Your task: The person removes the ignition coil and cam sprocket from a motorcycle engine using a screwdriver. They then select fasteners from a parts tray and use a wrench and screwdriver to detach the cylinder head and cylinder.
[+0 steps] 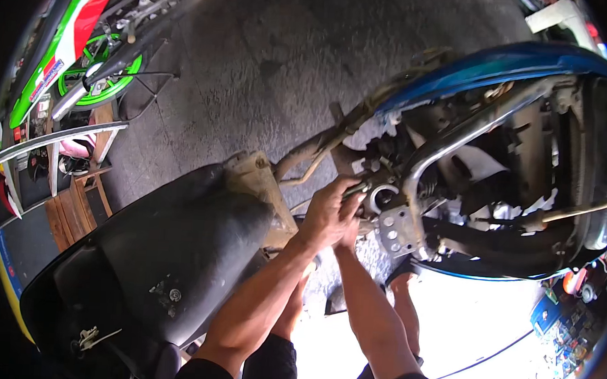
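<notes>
My two hands are close together at the stripped middle of a scooter. My left hand (325,212) is closed, its thumb and fingers pinched round a small metal piece (357,188) whose kind I cannot make out. Tucked partly behind it, my right hand (349,218) has curled fingers; whatever they hold is hidden. Just right of the hands are a shiny metal ring (384,196) and a plate with round holes (395,232), joined to the bare frame tube (450,138). Left of them sits a rusty tan bracket (265,191) at the end of the black seat (198,239).
A blue body panel (502,66) curves along the scooter's far right side. At far left stand a green-wheeled motorbike (120,80) and a wooden rack (72,215). Below are my feet on brightly lit floor, with a dark cable (487,359). Clutter (574,334) lies at lower right.
</notes>
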A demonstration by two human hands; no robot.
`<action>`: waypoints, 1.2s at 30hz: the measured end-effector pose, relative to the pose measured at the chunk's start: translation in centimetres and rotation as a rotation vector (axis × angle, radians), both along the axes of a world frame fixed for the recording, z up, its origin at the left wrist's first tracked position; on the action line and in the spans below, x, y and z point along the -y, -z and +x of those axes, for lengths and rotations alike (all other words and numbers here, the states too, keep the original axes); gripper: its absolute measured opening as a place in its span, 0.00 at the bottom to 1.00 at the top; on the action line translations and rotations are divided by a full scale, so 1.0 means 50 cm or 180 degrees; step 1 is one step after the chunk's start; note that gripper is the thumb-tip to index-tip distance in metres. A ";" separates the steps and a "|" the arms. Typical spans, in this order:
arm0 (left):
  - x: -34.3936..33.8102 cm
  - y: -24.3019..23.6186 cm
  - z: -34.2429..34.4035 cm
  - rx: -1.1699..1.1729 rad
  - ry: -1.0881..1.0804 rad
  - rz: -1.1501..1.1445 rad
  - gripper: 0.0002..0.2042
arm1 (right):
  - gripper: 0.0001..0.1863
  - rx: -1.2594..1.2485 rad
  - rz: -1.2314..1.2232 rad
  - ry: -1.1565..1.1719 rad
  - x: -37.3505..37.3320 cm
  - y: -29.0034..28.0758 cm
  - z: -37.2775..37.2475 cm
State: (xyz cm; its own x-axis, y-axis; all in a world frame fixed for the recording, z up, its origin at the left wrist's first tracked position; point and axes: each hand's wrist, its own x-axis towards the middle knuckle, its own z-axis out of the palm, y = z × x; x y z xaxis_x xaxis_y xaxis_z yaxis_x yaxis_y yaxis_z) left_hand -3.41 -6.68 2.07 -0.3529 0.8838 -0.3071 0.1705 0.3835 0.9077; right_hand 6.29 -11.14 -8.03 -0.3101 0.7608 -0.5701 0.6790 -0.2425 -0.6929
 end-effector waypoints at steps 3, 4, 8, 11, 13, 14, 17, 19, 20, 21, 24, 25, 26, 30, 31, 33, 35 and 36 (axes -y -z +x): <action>-0.006 -0.015 0.007 0.0571 -0.0097 -0.0893 0.13 | 0.16 -0.0105 0.0526 0.0397 0.036 -0.072 0.062; -0.019 -0.038 0.011 0.0924 -0.0363 -0.1058 0.14 | 0.16 0.0533 -0.0292 0.0119 0.031 -0.126 0.080; -0.051 -0.063 -0.014 0.1876 -0.0664 -0.1416 0.13 | 0.20 0.0538 -0.0678 -0.0253 -0.040 -0.347 0.113; -0.064 -0.064 -0.008 0.2494 -0.0898 -0.1505 0.13 | 0.20 0.0509 -0.0866 -0.0387 -0.094 -0.403 0.136; -0.050 -0.048 -0.004 0.2294 -0.0901 -0.1420 0.13 | 0.20 0.0877 -0.0481 -0.0415 -0.074 -0.356 0.122; -0.043 -0.037 0.010 0.2138 -0.0895 -0.1372 0.13 | 0.20 0.1163 -0.0482 -0.0364 -0.059 -0.327 0.118; -0.035 -0.035 0.013 0.2012 -0.0886 -0.1387 0.13 | 0.19 0.1491 -0.0439 -0.0305 -0.044 -0.299 0.095; -0.026 -0.061 0.003 0.1916 -0.0959 -0.1563 0.13 | 0.16 0.1274 -0.0229 0.0249 -0.024 -0.282 0.077; -0.032 -0.072 0.013 0.1453 -0.0633 -0.1453 0.11 | 0.14 0.1090 -0.0073 0.0347 -0.011 -0.225 0.088; -0.037 -0.060 0.016 0.0965 -0.0304 -0.1295 0.10 | 0.14 0.1085 -0.0042 0.0372 -0.005 -0.140 0.080; -0.015 0.012 0.017 -0.0230 0.0008 0.0247 0.11 | 0.20 -0.0307 0.0477 0.0550 0.008 0.002 0.020; -0.021 0.006 0.017 -0.0652 0.0078 0.0698 0.10 | 0.21 -0.0661 -0.0029 0.0876 -0.007 -0.004 0.002; -0.072 -0.011 0.086 -0.0601 0.0116 0.0760 0.10 | 0.19 -0.1234 0.0683 0.0846 -0.022 0.113 0.113; 0.023 0.027 0.010 0.0270 -0.0302 -0.0272 0.09 | 0.15 -0.0250 0.0785 0.0287 0.033 -0.042 0.053; 0.012 -0.006 0.007 0.0793 -0.0473 -0.0540 0.09 | 0.14 0.0078 0.0425 0.0178 0.026 -0.114 0.060; -0.013 -0.027 0.001 0.1312 -0.0600 -0.0800 0.11 | 0.15 0.0553 -0.0474 -0.0196 -0.010 -0.235 0.088; -0.044 -0.049 0.000 0.1495 -0.0638 -0.1073 0.11 | 0.16 0.0380 -0.0474 -0.0248 -0.050 -0.322 0.122; -0.056 -0.059 0.004 0.1667 -0.0684 -0.1409 0.11 | 0.17 0.0201 -0.0536 -0.0307 -0.062 -0.355 0.138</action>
State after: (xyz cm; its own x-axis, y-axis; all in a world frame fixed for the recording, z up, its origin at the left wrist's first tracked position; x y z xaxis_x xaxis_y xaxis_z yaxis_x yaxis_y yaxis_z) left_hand -3.19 -3.89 5.01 -0.2134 0.5646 -0.7973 -0.3654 0.7107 0.6011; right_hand 13.18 -8.01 9.70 -0.3365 0.6216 -0.7073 0.7454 -0.2831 -0.6034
